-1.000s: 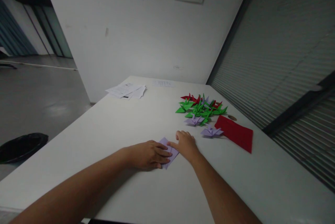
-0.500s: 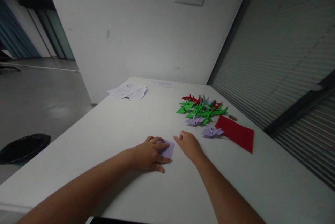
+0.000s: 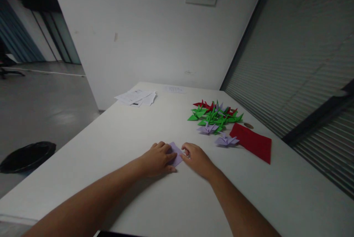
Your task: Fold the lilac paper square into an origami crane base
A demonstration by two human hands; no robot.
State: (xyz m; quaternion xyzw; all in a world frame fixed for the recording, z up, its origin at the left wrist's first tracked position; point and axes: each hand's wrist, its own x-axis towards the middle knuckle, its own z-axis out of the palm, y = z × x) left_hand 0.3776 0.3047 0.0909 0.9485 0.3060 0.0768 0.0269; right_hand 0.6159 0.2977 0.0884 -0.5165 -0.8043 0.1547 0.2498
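A folded lilac paper point(image 3: 176, 154) lies on the white table point(image 3: 132, 133) in front of me. My left hand point(image 3: 158, 159) rests flat on its left part, fingers pressing it down. My right hand point(image 3: 195, 157) touches the paper's right edge, its fingers curled in a pinch at that edge. Beyond the hands lie two lilac folded figures point(image 3: 207, 129) point(image 3: 226, 140), a heap of green and red folded figures point(image 3: 215, 114) and a stack of red paper sheets point(image 3: 252, 141).
White printed sheets point(image 3: 136, 97) and a single sheet point(image 3: 173, 89) lie at the table's far end by the wall. A small brown disc point(image 3: 248, 125) sits behind the red stack. A black bin point(image 3: 26, 154) stands on the floor at left. Blinds line the right side.
Both hands have shifted on the lilac paper: it looks folded smaller, the left hand covers more of it, and the right hand has moved from pressing to pinching its right edge.
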